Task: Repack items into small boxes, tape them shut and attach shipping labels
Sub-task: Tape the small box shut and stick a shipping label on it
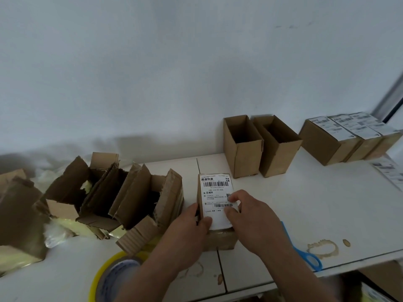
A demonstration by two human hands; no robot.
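A small taped cardboard box (220, 238) stands on the white table (305, 203) in front of me. A white shipping label (216, 190) with barcodes lies on its top. My left hand (189, 225) grips the box's near left side, with the thumb on the label's near corner. My right hand (253, 216) rests on the label's right part, its fingertips and thumb pressing the paper down.
Two empty open boxes (242, 149) (279, 149) stand behind, and a row of labelled boxes (322, 144) at the far right. Torn larger cartons (139, 192) crowd the left. A yellow tape roll (102, 277) and blue scissors (309, 258) lie near the front edge, with loose labels (390, 173) at the right.
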